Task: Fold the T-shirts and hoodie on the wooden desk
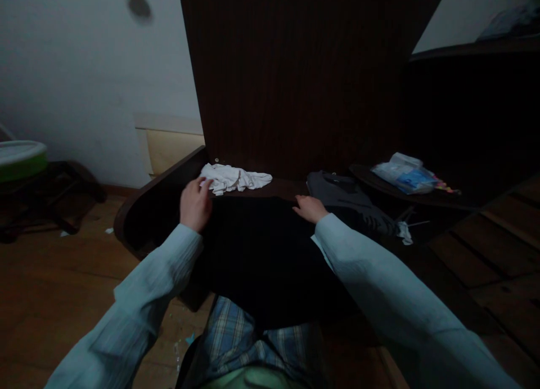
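Note:
A black cloth [270,254], seemingly a garment, lies spread across the dark wooden surface and hangs over its front edge towards my knees. It is too dark to show its folds or exact kind. At its far left corner is my left hand [196,204], slightly blurred, with fingers bent and thumb apart. My right hand [311,208] rests at the far right part of the cloth, its fingers stretched out over it. Just beyond my left hand lies a crumpled white cloth [236,178]. A dark grey folded item [341,192], perhaps a bag or garment, sits beyond my right hand.
Behind the surface rises a tall dark wooden panel [304,79]. To the right, a shelf [367,180] bears a plastic packet [407,174]. A green-sided basin [23,162] stands on a dark stool [46,192] at the left. Wooden floor [59,299] shows below.

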Demonstrator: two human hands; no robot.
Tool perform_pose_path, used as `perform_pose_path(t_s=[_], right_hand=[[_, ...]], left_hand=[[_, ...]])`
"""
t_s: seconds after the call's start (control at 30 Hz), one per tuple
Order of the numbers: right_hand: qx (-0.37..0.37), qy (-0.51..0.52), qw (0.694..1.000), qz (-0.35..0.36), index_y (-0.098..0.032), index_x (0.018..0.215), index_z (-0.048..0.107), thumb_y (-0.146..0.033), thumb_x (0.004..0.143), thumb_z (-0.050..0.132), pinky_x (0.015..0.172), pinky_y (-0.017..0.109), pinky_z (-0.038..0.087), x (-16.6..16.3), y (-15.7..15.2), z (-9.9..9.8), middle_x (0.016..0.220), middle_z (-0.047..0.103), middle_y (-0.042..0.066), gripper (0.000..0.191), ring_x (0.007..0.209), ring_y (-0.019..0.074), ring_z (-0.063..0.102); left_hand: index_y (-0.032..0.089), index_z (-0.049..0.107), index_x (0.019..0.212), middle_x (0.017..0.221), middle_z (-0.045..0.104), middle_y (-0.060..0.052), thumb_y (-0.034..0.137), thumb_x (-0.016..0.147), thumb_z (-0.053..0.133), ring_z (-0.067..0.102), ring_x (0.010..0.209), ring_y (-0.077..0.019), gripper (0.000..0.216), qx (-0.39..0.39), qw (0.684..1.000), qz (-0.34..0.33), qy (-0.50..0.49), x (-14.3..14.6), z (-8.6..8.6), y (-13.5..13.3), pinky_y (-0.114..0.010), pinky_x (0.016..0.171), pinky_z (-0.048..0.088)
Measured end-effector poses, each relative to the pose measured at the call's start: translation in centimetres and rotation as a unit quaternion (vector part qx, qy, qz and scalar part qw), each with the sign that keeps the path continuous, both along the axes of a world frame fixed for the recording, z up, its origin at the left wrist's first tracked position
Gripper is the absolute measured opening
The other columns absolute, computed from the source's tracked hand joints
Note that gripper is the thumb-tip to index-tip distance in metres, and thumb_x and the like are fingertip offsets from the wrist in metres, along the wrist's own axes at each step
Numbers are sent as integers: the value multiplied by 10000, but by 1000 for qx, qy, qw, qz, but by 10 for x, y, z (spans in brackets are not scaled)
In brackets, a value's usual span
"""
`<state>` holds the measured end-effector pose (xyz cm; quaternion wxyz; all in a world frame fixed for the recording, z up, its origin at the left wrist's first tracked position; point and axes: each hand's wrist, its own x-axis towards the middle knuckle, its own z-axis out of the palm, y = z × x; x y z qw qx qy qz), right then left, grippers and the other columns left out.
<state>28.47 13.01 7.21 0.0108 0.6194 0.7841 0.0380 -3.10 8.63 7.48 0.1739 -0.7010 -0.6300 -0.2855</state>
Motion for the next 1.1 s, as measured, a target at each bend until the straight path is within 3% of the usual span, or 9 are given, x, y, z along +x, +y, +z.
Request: perform_pose_path(t_s=[0.07,0.17,0.37,0.47,0.57,0.73,0.83,1.0,1.1], right_hand=[[2,-30,999,-15,-78,1027,552,-293,833,471,793,365,433,-6,-1,-6,1042,609,222,301,992,288,576],[3,-51,998,-35,-79,1006,566,-309,831,483,783,357,428,-11,3,-10,1003,627,226,300,972,278,590],[12,-58,997,-39,-80,967,597,-260,804,532,790,363,410,-6,12,-15,971,641,225,251,950,276,597],[12,-52,998,-39,-59,936,612,-206,801,524,813,373,397,-6,12,-13,984,629,244,219,1001,294,567],[23,-36,999,-34,-84,994,587,-171,804,506,800,340,410,0,7,-2,1047,612,215,224,1018,272,557],[86,74,989,-94,-124,1047,540,-364,857,445,754,330,431,32,-7,32,996,623,169,321,933,256,592],[93,138,980,-107,-115,973,565,-397,869,408,765,332,429,50,-11,49,958,628,152,339,909,242,592],[-19,279,960,-28,-134,930,578,-328,736,608,722,266,437,71,-10,59,943,631,76,276,841,176,588],[-137,265,954,24,-151,807,600,-350,699,626,661,250,427,85,-12,54,806,636,35,228,742,154,579]], left_hand=[[144,478,1178,1198,509,-146,131,742,460,465,1115,-267,437,-107,992,-49,34,14,-10,26,-366,912,380],[158,490,1160,1168,547,-153,232,713,555,513,1069,-268,457,-265,963,-35,44,15,-21,63,-347,851,409],[188,630,836,886,667,-112,364,602,649,601,881,-278,293,-314,949,-21,32,-16,-27,95,-321,729,440],[212,643,740,773,675,-64,397,591,635,615,793,-234,238,-314,949,-37,14,-26,-23,98,-266,662,442],[210,661,782,777,676,-62,407,651,583,616,779,-213,249,-284,957,-53,-6,-32,-11,93,-250,662,442],[182,661,915,938,660,-106,381,717,543,601,888,-257,305,-228,972,-21,-50,-41,27,78,-312,741,450],[169,652,935,1003,641,-101,304,734,526,583,953,-252,273,-174,981,-42,-78,-41,49,72,-315,808,435],[138,615,975,1005,645,-108,174,757,452,580,969,-233,275,-137,982,-36,-123,-37,58,67,-298,841,419],[120,564,1061,1053,626,-142,158,787,399,572,991,-239,322,-133,983,12,-128,-39,50,61,-300,830,420]])
